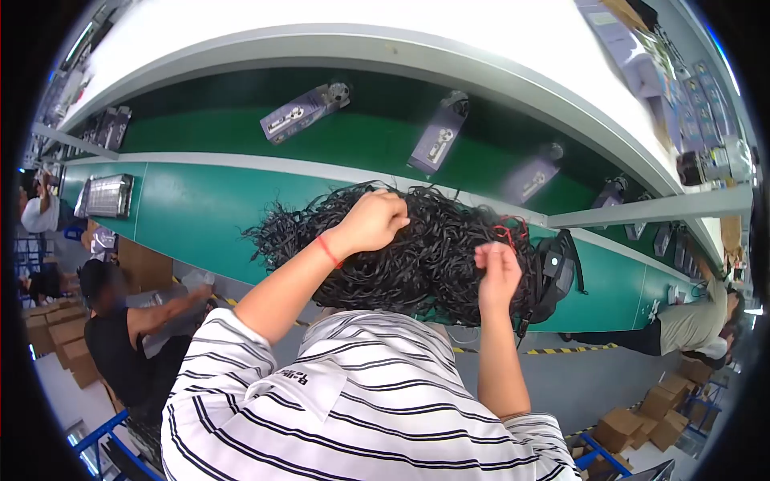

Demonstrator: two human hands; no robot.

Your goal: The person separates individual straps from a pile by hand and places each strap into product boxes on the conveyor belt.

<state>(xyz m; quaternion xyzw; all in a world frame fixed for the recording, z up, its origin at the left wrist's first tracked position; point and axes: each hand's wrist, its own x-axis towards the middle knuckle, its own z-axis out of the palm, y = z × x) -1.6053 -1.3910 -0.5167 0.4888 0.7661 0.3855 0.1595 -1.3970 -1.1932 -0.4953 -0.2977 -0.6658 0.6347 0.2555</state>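
Observation:
A large heap of thin black curly strips [433, 272] lies on the green bench right in front of me. Over its upper left part is my left hand [374, 220], fingers curled closed, a red string around the wrist. What it pinches, if anything, is hidden or too small to make out. My right hand [499, 274] is raised at the heap's right side, fingertips pressed together; I cannot make out anything between them. Just above that hand, a loose red cord [512, 231] rests on the heap. A black bag-like item with a strap [560, 271] sits against the heap's right end.
Purple boxes [439, 140] stand spaced along the dark green belt [216, 128] behind the bench [192, 208]. A white shelf [321, 40] overhangs it. A packed tray [106, 196] is at the far left. Co-workers [120, 345] are on both sides, with cartons [634, 425] on the floor.

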